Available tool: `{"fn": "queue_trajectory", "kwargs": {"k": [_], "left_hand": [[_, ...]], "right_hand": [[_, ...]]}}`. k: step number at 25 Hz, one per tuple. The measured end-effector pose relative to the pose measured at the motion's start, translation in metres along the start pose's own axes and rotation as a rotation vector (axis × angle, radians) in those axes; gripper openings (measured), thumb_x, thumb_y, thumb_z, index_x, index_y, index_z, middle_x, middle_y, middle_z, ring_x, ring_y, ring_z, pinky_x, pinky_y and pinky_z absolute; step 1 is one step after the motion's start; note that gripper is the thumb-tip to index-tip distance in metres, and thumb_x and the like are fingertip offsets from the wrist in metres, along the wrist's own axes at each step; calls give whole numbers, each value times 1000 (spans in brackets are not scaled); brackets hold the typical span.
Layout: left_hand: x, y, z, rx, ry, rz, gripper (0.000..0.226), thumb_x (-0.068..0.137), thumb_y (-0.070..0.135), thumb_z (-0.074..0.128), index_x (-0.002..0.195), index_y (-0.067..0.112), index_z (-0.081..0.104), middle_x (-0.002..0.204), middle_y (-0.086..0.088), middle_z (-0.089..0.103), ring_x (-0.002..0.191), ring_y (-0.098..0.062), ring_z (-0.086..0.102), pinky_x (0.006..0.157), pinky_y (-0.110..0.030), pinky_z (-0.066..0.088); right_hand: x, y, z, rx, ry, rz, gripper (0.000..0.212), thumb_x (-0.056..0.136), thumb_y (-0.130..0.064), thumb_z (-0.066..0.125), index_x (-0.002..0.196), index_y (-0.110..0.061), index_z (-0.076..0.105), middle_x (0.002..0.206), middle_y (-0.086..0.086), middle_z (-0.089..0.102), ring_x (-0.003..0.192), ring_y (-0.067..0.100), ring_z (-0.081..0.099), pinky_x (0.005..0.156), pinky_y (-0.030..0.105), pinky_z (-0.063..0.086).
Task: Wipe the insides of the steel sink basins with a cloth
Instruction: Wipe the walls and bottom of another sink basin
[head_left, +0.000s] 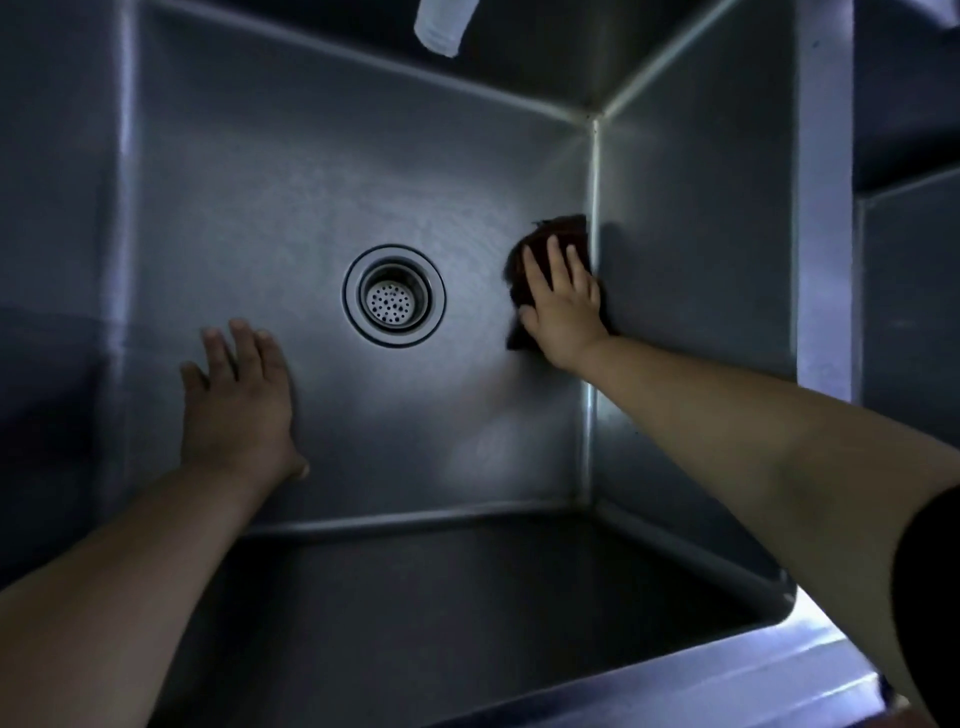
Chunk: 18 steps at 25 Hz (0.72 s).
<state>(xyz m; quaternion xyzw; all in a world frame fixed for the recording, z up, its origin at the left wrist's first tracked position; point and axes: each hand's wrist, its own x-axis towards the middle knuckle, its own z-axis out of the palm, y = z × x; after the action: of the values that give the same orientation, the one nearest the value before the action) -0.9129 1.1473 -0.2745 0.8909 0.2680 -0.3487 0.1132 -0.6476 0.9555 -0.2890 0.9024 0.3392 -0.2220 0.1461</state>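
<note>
I look straight down into a deep steel sink basin (311, 171) with a round perforated drain (394, 296) in the middle of its floor. A dark brown cloth (563, 228) lies on the floor against the right wall. My right hand (563, 301) presses flat on the cloth with straight fingers. Over the floor to the left of the drain, my left hand (241, 400) is spread flat with fingers straight and holds nothing.
A pale faucet spout (441, 26) hangs over the basin's far side. The right wall (696, 234) ends in a steel divider rim (826, 208), beyond which a second basin (909, 312) shows. The front rim (727, 680) runs along the bottom right.
</note>
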Motion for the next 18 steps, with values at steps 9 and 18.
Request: {"fn": "queue_trajectory", "kwargs": {"k": [9,18], "left_hand": [[-2,-3,0,-19,19,13,136,57,48,84,146,-6,-3,154,-28,-5,141,-49,1,112,-57,20],[-4,-4,1,-56,55,20,135,51,42,88,146,-7,5,153,-31,3,139,-51,9,108,-61,23]], "right_hand": [[-120,-8,20,-634,-291,-122,60,75,-4,28,120,-12,65,128,18,58,90,31,63,67,34,52],[-120,24,-31,-939,-522,-651,28,43,-35,89,51,-17,69,58,-4,64,65,21,61,72,29,40]]}}
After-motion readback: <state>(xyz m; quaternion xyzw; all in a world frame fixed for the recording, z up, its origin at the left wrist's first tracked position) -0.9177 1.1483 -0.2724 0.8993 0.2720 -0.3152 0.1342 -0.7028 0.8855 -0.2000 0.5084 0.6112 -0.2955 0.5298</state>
